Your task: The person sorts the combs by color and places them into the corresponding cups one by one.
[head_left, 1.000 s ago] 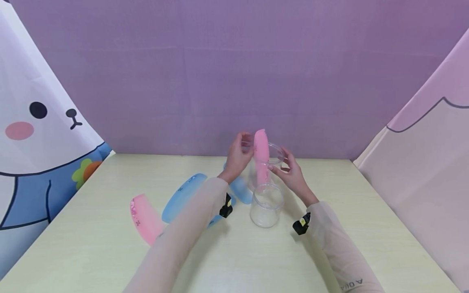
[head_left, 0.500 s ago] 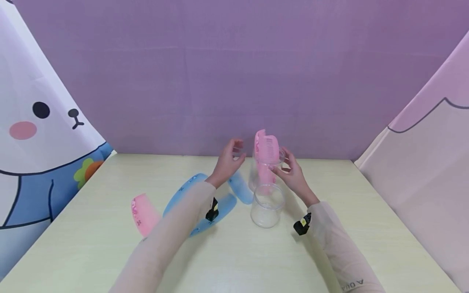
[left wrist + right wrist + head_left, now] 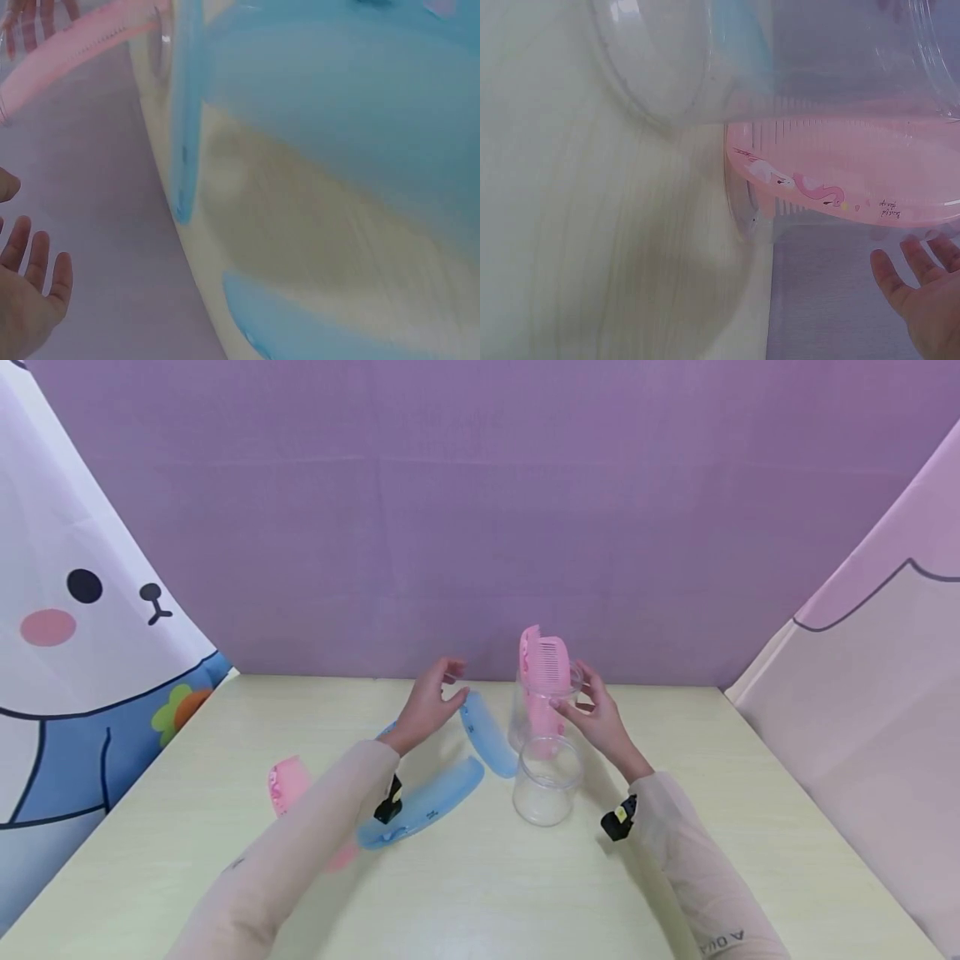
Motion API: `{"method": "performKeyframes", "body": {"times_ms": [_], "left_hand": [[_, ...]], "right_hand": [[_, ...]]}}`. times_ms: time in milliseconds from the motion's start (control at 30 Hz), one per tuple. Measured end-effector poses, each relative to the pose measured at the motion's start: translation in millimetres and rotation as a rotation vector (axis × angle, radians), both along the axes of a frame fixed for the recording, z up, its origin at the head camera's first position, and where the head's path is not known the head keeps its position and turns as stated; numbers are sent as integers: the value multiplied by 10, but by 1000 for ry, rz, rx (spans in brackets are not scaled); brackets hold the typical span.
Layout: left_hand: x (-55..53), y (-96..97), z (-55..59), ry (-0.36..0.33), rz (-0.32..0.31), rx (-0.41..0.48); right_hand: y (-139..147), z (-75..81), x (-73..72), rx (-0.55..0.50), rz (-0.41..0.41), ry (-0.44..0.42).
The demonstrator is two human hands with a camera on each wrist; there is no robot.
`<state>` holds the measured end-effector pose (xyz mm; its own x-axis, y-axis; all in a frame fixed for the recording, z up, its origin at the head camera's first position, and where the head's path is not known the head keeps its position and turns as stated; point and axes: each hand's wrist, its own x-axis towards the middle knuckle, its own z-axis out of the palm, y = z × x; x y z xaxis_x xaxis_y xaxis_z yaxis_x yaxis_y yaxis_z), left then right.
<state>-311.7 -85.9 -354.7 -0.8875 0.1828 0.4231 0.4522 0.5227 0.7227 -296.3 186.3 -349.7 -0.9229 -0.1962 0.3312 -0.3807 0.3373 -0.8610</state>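
My right hand (image 3: pixel 600 718) holds the rear clear plastic jar (image 3: pixel 516 722) at its rim, thumb in front and fingers on the far side. Two pink combs (image 3: pixel 551 667) stand upright in that jar; one shows a flamingo print in the right wrist view. A second clear jar (image 3: pixel 543 797) stands in front of it. My left hand (image 3: pixel 426 708) hovers with nothing in it, fingers loosely bent, above the blue combs. One blue comb (image 3: pixel 487 739) lies just right of it, another blue comb (image 3: pixel 431 806) lies nearer, and a third is mostly covered by the hand.
A pink comb (image 3: pixel 288 781) lies at the left on the pale table (image 3: pixel 675 827), partly covered by my left sleeve (image 3: pixel 300 835). A purple cloth backdrop (image 3: pixel 450 527) rises behind the table's far edge.
My left hand has moved left, away from the rear jar and toward the blue combs. A second pink comb now shows its teeth in that jar. My right hand stays put.
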Motion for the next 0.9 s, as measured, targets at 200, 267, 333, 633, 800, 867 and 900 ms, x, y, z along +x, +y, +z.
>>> {"method": "performKeyframes", "body": {"times_ms": [200, 267, 333, 633, 800, 867, 900], "left_hand": [[46, -230, -78, 6, 10, -79], [75, -308, -101, 7, 14, -101], [107, -385, -125, 7, 20, -119], [262, -740, -221, 18, 24, -187], [359, -958, -269, -30, 47, -233], [403, -1042, -283, -54, 61, -247], [424, -1086, -292, -66, 69, -253]], "right_hand": [[3, 8, 4, 8, -4, -10], [3, 8, 4, 8, 0, -7], [2, 7, 5, 6, 4, -6], [8, -1, 3, 6, -3, -4], [10, -9, -6, -7, 10, 3], [11, -14, -11, -12, 15, 10], [10, -15, -12, -14, 17, 14]]}}
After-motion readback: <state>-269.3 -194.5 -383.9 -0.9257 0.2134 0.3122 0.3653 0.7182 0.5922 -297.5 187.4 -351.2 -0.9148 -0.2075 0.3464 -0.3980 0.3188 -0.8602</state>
